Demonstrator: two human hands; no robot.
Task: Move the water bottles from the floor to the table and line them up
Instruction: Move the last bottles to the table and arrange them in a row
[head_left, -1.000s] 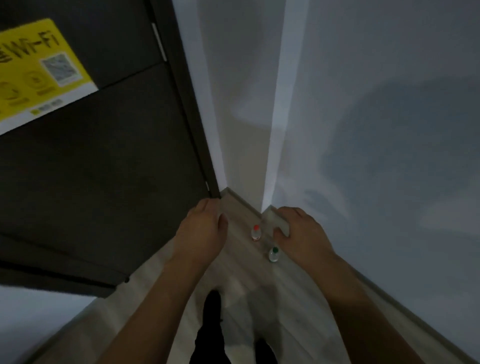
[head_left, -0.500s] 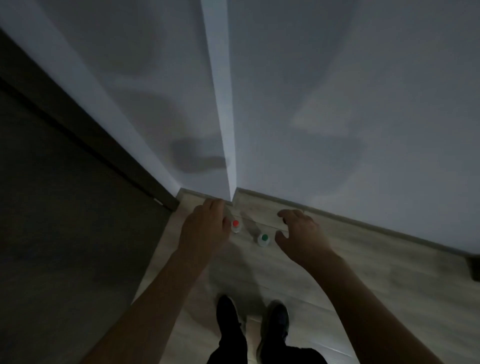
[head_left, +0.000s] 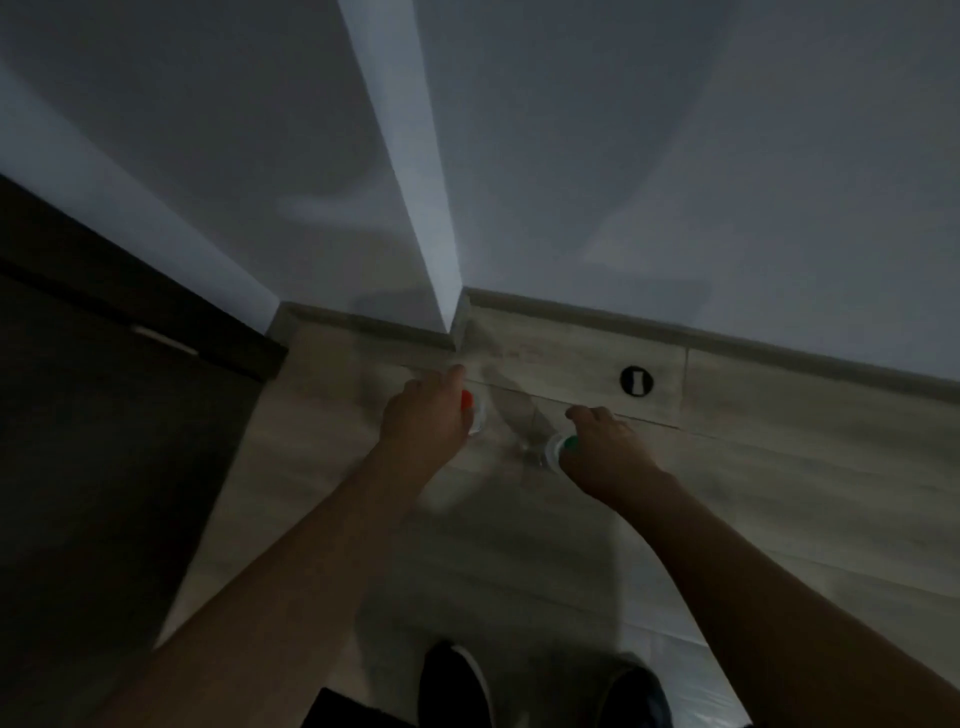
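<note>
**Both hands at two bottles on the floor by the wall corner**

Two clear water bottles stand upright on the pale wood-look floor (head_left: 779, 493), close in front of the jutting wall corner (head_left: 441, 270). The red-capped bottle (head_left: 471, 410) is on the left, the green-capped bottle (head_left: 562, 448) on the right and slightly nearer the person; they stand near each other but apart. Only the caps and a little of the clear shoulders show, since each bottle is largely covered by a hand.

The left hand (head_left: 423, 418) lies against the left side of the red-capped bottle, its fingers (head_left: 447, 376) reaching past the cap toward the wall; whether they wrap the bottle cannot be told in the dim, blurred view. The right hand (head_left: 605, 447) is against the right side of the green-capped bottle, its fingers (head_left: 584, 413) curled downward beyond the cap; a firm grip cannot be confirmed either.

A skirting board (head_left: 727, 338) runs along the foot of the grey wall, and a small round black-and-white mark (head_left: 636, 381) sits on the floor just before it. A dark door (head_left: 104, 441) fills the left. The person's dark shoes (head_left: 454, 686) show at the bottom edge.
</note>
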